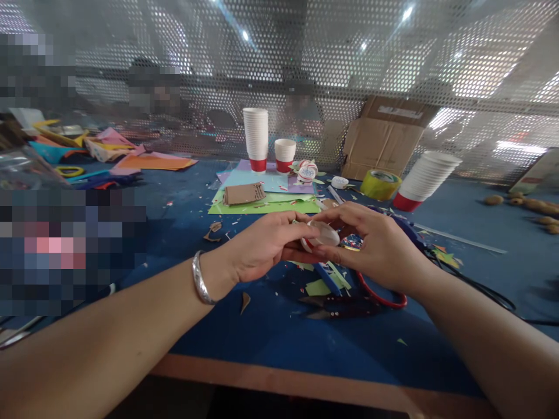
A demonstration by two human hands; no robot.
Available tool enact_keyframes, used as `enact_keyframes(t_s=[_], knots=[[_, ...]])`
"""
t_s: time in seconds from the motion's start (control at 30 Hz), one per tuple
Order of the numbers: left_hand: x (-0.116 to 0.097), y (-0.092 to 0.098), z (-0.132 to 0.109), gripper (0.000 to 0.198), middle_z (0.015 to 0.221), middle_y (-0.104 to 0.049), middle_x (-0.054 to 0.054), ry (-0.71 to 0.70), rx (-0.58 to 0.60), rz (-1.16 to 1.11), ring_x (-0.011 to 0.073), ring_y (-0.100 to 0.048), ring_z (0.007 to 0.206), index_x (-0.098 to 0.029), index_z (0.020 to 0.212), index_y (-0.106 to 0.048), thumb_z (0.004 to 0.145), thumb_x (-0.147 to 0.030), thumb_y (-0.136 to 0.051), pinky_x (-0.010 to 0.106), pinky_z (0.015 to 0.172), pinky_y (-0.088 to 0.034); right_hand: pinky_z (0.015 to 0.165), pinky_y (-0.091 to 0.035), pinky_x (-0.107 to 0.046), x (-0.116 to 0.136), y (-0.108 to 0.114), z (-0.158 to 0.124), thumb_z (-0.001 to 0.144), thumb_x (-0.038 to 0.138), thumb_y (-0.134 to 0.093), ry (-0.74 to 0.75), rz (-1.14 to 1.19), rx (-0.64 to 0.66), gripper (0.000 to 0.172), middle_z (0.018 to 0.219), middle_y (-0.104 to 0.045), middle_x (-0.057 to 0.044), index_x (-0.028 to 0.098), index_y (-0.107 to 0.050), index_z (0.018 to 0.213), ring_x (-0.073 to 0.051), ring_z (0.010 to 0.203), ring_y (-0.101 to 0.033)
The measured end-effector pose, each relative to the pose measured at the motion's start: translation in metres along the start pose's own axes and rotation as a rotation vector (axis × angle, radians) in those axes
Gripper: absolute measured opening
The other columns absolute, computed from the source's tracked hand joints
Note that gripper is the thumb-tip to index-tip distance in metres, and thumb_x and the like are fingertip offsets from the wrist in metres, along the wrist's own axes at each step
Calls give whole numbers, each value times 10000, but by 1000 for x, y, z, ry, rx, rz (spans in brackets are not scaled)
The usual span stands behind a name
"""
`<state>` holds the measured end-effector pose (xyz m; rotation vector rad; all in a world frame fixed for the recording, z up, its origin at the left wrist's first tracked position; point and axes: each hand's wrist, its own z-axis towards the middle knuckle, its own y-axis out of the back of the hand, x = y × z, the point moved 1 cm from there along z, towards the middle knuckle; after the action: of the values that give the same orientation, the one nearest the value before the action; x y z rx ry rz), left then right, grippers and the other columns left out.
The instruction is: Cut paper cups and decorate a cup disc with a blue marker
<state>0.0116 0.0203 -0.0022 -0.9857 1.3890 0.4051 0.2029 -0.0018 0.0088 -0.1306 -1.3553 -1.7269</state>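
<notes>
Above the middle of the blue table, my left hand and my right hand are both closed on a small cut-down paper cup, white inside with some red on its side. The cup is tilted on its side, and my fingers hide part of it. Beneath my hands lie scissors with dark blades, a red loop handle, a blue pen-like stick and green paper strips. A silver bracelet circles my left wrist.
Behind stand paper cup stacks, a shorter cup stack and a decorated cup piece. Corrugated cardboard lies on coloured sheets. Yellow tape, a cardboard box and a cable are at right; coloured paper is at left.
</notes>
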Motion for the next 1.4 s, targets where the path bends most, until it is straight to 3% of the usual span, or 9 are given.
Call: enact_keyframes(t_s=[0.27, 0.43, 0.6, 0.7, 0.87, 1.03, 1.4], knots=[[-2, 7, 1, 126, 901, -754, 68, 28, -23, 79, 191, -741, 848, -145, 903, -717, 864, -265, -711, 323, 827, -592, 815, -594, -346, 3, 6, 0, 879, 409, -698, -15, 14, 66, 358, 1118, -706, -61, 264, -697, 1206, -218, 971, -694], [-5, 11, 2, 216, 961, -749, 87, 51, -17, 113, 200, -746, 888, -132, 955, -695, 893, -339, -699, 337, 877, -584, 881, -591, -350, 4, 9, 0, 904, 361, -669, -12, 50, 100, 310, 1172, -710, -60, 260, -708, 1194, -226, 1049, -694], [-7, 11, 0, 272, 1067, -728, 90, 65, 72, 142, 198, -738, 947, -141, 1078, -658, 841, -228, -760, 367, 928, -574, 868, -596, -333, 3, 8, 1, 908, 309, -659, -16, 90, 126, 272, 1149, -716, -51, 261, -720, 1169, -194, 990, -710], [-6, 12, 0, 257, 1048, -730, 87, 68, 62, 150, 187, -743, 922, -141, 1079, -643, 851, -200, -745, 345, 905, -580, 851, -603, -354, 3, 10, 1, 912, 324, -655, -18, 68, 142, 280, 1154, -726, -54, 264, -720, 1178, -201, 960, -720], [-4, 16, 2, 292, 1019, -736, 84, 79, 60, 165, 170, -748, 872, -137, 1064, -651, 814, -204, -785, 303, 858, -585, 976, -553, -392, 1, 12, 0, 918, 343, -656, 34, 14, 153, 307, 1222, -729, -34, 290, -714, 1215, -229, 1133, -673], [-4, 18, 3, 346, 1005, -737, 75, 67, 97, 161, 158, -734, 875, -139, 1063, -681, 753, -169, -829, 295, 855, -580, 1022, -529, -432, 0, 11, 1, 928, 334, -641, 56, -12, 152, 320, 1260, -724, -27, 303, -712, 1239, -243, 1183, -656], [-7, 15, 1, 348, 985, -738, 77, 90, 106, 159, 151, -727, 844, -129, 1089, -677, 765, -132, -802, 286, 830, -583, 959, -568, -390, 1, 12, 0, 917, 369, -659, 25, 60, 146, 324, 1242, -732, -18, 307, -718, 1230, -229, 1130, -686]])
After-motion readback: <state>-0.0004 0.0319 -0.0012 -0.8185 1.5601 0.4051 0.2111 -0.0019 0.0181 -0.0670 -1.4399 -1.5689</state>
